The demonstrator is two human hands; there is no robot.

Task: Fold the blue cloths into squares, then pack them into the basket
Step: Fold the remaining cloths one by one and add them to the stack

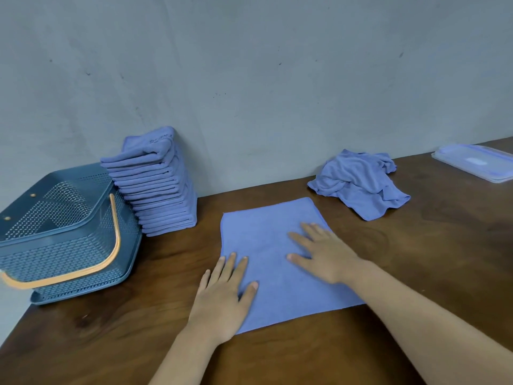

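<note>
A blue cloth (266, 240) lies spread flat on the brown table, near its middle. My left hand (222, 298) presses its near left edge with straight fingers. My right hand (324, 254) lies flat on the cloth's right half, fingers spread. A tall stack of folded blue cloths (158, 184) leans against the wall at the left. Beside the stack, at the far left, stands a dark blue perforated basket (55, 245) with an orange handle; no cloth shows inside it. A crumpled heap of blue cloths (361, 182) sits at the back right.
A clear plastic lid (477, 162) lies at the far right near the wall. The grey wall (249, 79) closes off the back of the table. The table's left edge runs just under the basket.
</note>
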